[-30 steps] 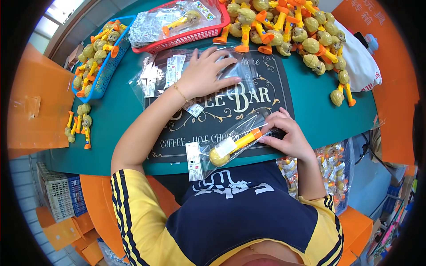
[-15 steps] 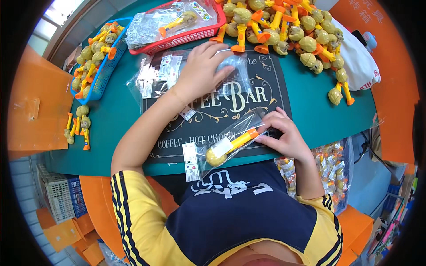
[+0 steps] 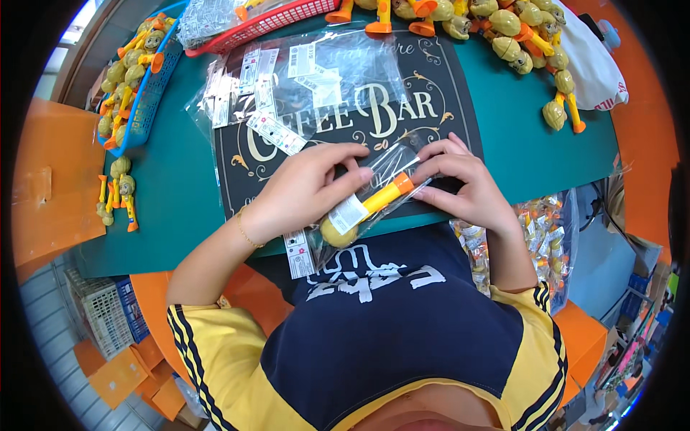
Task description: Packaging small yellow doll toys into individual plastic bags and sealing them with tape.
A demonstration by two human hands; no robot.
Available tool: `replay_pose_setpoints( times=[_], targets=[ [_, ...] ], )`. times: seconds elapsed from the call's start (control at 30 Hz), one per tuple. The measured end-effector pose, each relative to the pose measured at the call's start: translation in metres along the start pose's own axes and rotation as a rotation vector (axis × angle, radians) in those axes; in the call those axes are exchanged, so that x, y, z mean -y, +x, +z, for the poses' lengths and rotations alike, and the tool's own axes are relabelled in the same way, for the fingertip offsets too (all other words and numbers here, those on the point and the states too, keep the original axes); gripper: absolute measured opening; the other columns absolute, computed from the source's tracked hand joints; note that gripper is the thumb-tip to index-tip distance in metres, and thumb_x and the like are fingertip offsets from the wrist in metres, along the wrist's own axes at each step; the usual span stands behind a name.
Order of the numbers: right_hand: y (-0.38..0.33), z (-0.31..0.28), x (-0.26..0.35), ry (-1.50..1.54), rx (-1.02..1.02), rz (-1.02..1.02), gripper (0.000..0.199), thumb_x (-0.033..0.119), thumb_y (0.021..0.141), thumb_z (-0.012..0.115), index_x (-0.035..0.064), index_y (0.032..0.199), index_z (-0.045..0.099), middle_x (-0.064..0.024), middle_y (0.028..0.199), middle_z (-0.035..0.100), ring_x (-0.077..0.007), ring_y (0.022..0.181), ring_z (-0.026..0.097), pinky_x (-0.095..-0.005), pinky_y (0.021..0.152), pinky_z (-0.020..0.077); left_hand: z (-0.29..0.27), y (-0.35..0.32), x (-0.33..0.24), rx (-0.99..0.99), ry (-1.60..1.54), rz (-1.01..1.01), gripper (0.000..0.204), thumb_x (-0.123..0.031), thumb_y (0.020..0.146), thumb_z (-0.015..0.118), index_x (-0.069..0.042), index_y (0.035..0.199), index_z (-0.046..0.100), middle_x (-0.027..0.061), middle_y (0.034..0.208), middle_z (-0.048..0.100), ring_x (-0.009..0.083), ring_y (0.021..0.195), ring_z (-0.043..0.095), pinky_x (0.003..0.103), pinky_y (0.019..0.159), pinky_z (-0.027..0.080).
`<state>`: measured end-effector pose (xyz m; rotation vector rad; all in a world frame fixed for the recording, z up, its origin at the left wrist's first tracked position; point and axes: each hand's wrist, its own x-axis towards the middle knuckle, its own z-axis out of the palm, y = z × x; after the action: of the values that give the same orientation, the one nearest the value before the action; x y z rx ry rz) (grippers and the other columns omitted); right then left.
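Note:
A toy [image 3: 384,200] with a yellow stem, an orange flared end and a round tan head lies slantwise in front of me. It sits inside a clear plastic bag [image 3: 397,159] with a white printed tag [image 3: 297,255] at its near end. My right hand [image 3: 460,179] grips the bag by the orange end, thumb below and fingers above. From the other side my left hand [image 3: 305,183] reaches over, fingers loosely curved and apart, its thumb tip at the bag's edge. Beyond the hands, several flat clear bags with white tags [image 3: 277,133] overlap on the black printed mat [image 3: 438,122].
A red basket [image 3: 269,23] holds clear packaging at the back. Similar toys crowd a blue basket [image 3: 154,100] at left and a heap [image 3: 507,43] at back right. A few toys [image 3: 122,188] lie left. Bagged toys [image 3: 543,237] fill a clear sack by my right arm.
My left hand has come back from the flat bags to the bagged toy. The right hand still holds the toy's orange end. The whole view has shifted a little.

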<state>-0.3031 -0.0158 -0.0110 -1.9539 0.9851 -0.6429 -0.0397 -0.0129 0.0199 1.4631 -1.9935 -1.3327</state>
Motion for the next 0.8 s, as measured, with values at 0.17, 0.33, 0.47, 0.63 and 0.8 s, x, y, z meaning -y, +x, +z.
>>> replay_pose_setpoints(
  times=[0.17,0.33,0.47,0.63,0.8],
  targets=[
    [-0.004,-0.015,0.001,0.055,0.120,0.014,0.017,0.016,0.088,0.063,0.0059,0.098,0.072,-0.0083,0.107,0.065,-0.0228,0.106,0.060,-0.0501,0.112,0.0180,0.011,0.007,0.004,0.057,0.176,0.251,0.019,-0.022,0.086,0.065,-0.004,0.092,0.067,0.0069,0.080,0.064,0.0255,0.077,0.059,0.036,0.069,0.047],
    [0.002,-0.024,-0.009,0.218,0.145,-0.037,0.018,0.008,0.088,0.062,0.0017,0.102,0.071,-0.0087,0.097,0.069,-0.0209,0.096,0.061,-0.0348,0.089,0.0413,0.019,0.005,0.003,-0.005,-0.164,0.047,0.018,-0.020,0.092,0.062,-0.002,0.095,0.062,0.0067,0.077,0.063,0.0121,0.066,0.060,0.025,0.062,0.048],
    [0.009,-0.028,-0.009,0.150,0.187,-0.112,0.031,0.007,0.074,0.076,0.0026,0.104,0.072,-0.0049,0.081,0.070,-0.0178,0.082,0.060,-0.0308,0.074,0.0468,0.025,0.005,0.011,-0.003,-0.329,0.054,0.017,-0.017,0.093,0.061,0.000,0.097,0.061,0.0063,0.077,0.064,0.0099,0.069,0.061,0.025,0.064,0.048],
    [0.016,-0.028,-0.009,0.151,0.283,-0.115,0.037,0.013,0.070,0.080,0.0065,0.106,0.073,-0.0024,0.076,0.068,-0.0165,0.074,0.056,-0.0302,0.071,0.0453,0.027,0.006,0.008,0.045,-0.342,0.044,0.015,-0.014,0.095,0.058,0.000,0.096,0.060,0.0061,0.078,0.065,0.0085,0.073,0.061,0.025,0.066,0.048],
    [0.017,-0.026,-0.014,0.162,0.271,-0.181,0.032,0.014,0.073,0.079,0.0088,0.105,0.074,-0.0031,0.074,0.067,-0.0167,0.071,0.054,-0.0298,0.069,0.0447,0.028,0.006,0.005,0.059,-0.392,0.033,0.015,-0.014,0.096,0.057,0.001,0.097,0.058,0.0064,0.081,0.066,0.0084,0.074,0.062,0.024,0.067,0.048]
  ],
)
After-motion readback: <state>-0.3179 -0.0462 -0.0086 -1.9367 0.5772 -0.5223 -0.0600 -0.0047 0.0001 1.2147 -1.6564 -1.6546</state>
